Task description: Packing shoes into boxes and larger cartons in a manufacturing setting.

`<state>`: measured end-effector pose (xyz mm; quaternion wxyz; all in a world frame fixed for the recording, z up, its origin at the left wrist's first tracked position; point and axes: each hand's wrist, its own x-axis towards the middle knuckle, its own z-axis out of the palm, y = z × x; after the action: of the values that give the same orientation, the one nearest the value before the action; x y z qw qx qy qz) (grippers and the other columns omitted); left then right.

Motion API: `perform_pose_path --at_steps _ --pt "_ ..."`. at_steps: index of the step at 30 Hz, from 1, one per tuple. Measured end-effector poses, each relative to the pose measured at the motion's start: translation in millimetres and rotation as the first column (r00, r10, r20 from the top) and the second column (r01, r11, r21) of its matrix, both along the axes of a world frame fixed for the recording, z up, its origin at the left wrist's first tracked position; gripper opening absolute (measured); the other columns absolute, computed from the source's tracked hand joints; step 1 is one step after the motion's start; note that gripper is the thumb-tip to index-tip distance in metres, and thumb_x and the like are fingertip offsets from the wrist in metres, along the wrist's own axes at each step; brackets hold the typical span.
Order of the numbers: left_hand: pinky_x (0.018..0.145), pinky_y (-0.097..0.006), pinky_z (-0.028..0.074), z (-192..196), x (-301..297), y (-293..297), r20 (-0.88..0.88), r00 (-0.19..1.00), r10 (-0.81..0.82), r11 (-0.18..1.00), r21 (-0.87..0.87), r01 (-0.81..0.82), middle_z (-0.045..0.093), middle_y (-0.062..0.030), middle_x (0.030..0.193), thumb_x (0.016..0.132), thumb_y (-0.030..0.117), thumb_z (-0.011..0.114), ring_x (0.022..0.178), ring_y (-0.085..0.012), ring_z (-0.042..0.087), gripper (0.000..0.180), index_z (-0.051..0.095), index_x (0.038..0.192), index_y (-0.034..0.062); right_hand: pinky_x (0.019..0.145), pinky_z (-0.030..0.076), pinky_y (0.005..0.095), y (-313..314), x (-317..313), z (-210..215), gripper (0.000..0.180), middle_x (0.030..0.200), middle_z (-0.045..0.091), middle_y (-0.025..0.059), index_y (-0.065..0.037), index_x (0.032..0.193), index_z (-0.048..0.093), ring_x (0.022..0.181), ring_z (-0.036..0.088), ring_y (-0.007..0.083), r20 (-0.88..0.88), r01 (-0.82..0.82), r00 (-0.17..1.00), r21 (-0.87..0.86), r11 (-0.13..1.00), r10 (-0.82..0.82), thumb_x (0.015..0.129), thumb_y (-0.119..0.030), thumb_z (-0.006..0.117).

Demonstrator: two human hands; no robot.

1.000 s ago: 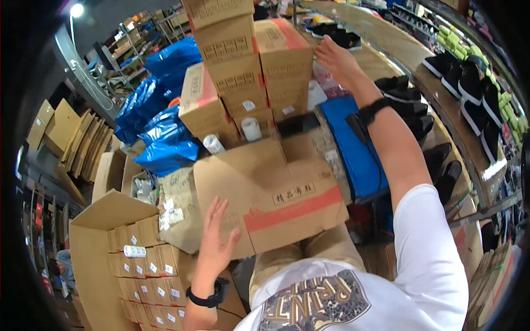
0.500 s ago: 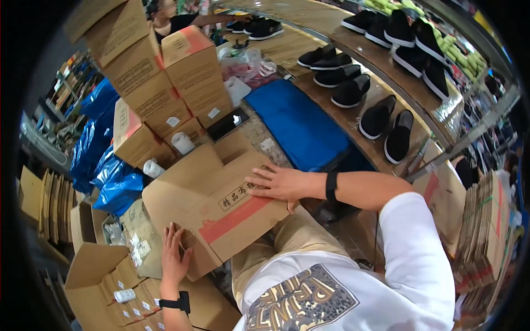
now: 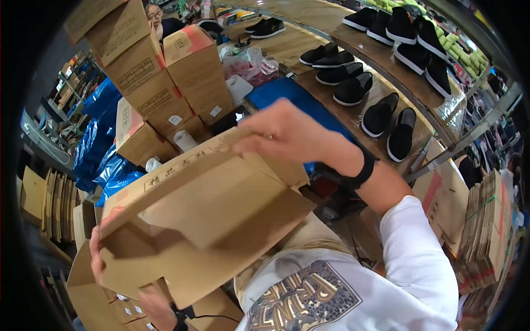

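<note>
A brown cardboard box [image 3: 221, 209] with a pink stripe stands half unfolded across my lap, its inside facing me. My right hand [image 3: 287, 132], blurred, is closed on the raised far edge of it, fingers and thumb pinching the cardboard. At the near left end, my left hand [image 3: 157, 309] grips the box. Some of its fingers show past the outer left side, and cardboard hides the part between. Each wrist wears a black band. Below the left end sits an open carton [image 3: 88, 276] with smaller boxes inside, partly covered.
Stacked brown cartons [image 3: 135, 71] rise at the far left beside blue plastic bags [image 3: 102, 116]. A blue sheet [image 3: 281, 91] covers the bench ahead. Black slip-on shoes [image 3: 378, 116] line shelves at right. Bundled flat cardboard [image 3: 480, 237] stands far right. Another person [image 3: 160, 22] is behind the cartons.
The flattened cardboard has been lifted and spread into a box shape. My right hand rose with its far edge; my left hand moved down and left around its end.
</note>
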<state>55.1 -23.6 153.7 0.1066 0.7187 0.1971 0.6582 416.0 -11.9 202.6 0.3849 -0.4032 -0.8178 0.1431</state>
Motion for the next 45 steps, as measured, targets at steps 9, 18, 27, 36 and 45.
perform_pose_path --at_steps 9,18,27,36,45 --pt "0.091 -0.048 0.048 -56.2 -75.0 42.3 -0.222 0.975 -0.021 0.823 -0.558 -0.11 0.061 -0.0247 0.12 0.095 0.028 0.063 0.104 -0.0382 0.061 0.047 0.051 0.13 -0.0014 0.091 0.046 0.0451 -9.4 -94.9 -63.2 0.044 0.107 0.066 0.0117 -0.007 0.119 0.063 0.102 0.062 0.0337 0.389 0.004 0.92 0.12 0.993 -0.05 0.085 -0.035 0.064" --pt "0.099 -0.049 0.042 -42.1 -28.3 7.2 -0.682 0.722 0.121 0.837 -0.32 -0.443 0.053 -0.0238 0.131 0.095 0.036 0.06 0.115 -0.0383 0.054 0.056 0.046 0.135 -0.0004 0.081 0.047 0.0437 31.9 -95.8 -109.2 0.03 0.088 0.065 0.0158 -0.006 0.093 0.066 0.093 0.061 0.0347 0.222 0.047 0.975 -0.144 0.988 -0.014 0.089 -0.034 0.059" --pt "0.101 -0.046 0.042 -30.8 -6.1 -6.4 -0.8 0.529 0.283 0.853 -0.042 -0.52 0.05 -0.0227 0.136 0.095 0.048 0.056 0.118 -0.0387 0.052 0.066 0.043 0.138 0.0002 0.097 0.045 0.041 50.9 -14.9 -133.0 0.074 0.127 0.046 0.0148 -0.006 0.14 0.04 0.109 0.053 0.0353 -0.571 -0.036 0.811 -0.262 0.964 -0.125 0.079 -0.025 0.076" --pt "0.102 -0.046 0.041 -22.8 -20.3 -10.2 -0.924 0.359 0.134 0.921 -0.018 -0.39 0.059 -0.0221 0.127 0.092 0.036 0.063 0.12 -0.0401 0.052 0.05 0.059 0.129 0.0031 0.091 0.045 0.039 51.1 -22.7 -120.0 0.079 0.12 0.054 0.0178 -0.003 0.142 0.032 0.115 0.053 0.0287 -0.2 -0.139 0.98 -0.634 0.761 0.013 0.075 -0.013 0.073" --pt "0.105 -0.043 0.038 14.0 13.1 -4.9 -0.939 0.307 -0.155 0.751 -0.314 -0.581 0.051 -0.0274 0.136 0.092 0.037 0.062 0.127 -0.0393 0.048 0.067 0.04 0.145 0.0033 0.093 0.045 0.0422 43.4 -41.8 -114.4 0.074 0.114 0.053 0.0191 -0.001 0.135 0.037 0.11 0.053 0.0356 0.04 0.103 0.995 -0.428 0.898 -0.095 0.072 -0.014 0.075"
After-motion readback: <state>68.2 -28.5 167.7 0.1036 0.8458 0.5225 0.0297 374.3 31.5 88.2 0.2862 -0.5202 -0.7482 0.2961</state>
